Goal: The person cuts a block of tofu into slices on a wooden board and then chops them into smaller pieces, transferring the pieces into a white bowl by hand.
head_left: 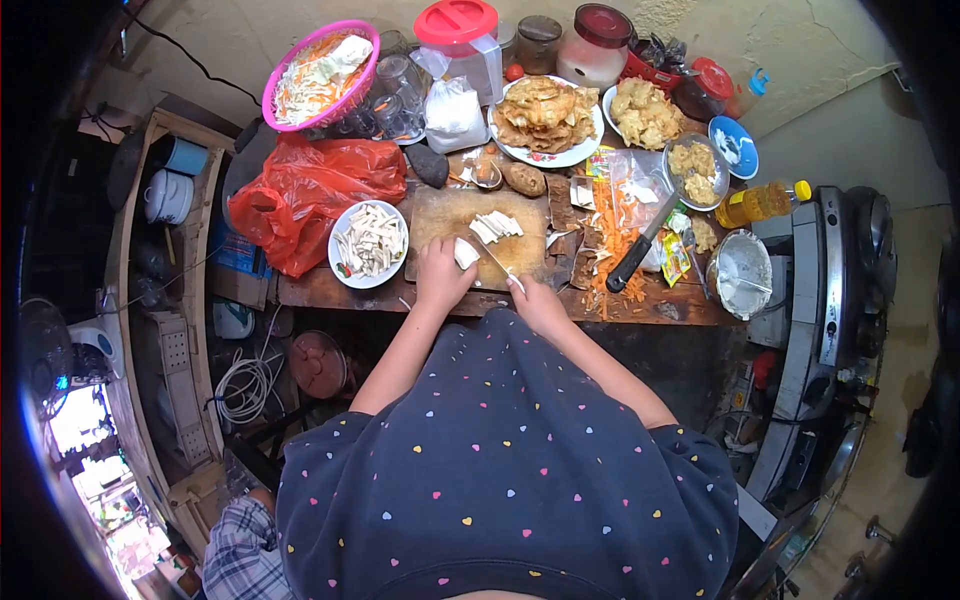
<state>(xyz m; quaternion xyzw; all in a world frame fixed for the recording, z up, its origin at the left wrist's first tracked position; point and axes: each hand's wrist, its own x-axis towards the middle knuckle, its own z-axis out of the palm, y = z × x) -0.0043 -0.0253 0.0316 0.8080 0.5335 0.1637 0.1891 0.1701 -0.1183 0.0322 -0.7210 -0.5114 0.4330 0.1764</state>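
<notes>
On the wooden cutting board [436,213] my left hand [442,272] is closed round a pale white block of food [466,253], pressing it to the board. My right hand [537,303] grips a small knife [497,262] by its light handle, its blade angled across the board beside the block. Just beyond the blade lies a row of cut white strips [495,227]. A white bowl [340,262] full of similar strips stands left of the board. The exact kind of white food cannot be made out.
A red plastic bag [310,190] lies at the left. Behind are a pink basket [372,75] of shredded vegetables and a plate [594,138] of fried food. A black-handled knife [630,262] rests over orange shreds at the right, near an oil bottle [757,206] and a metal pot [738,310].
</notes>
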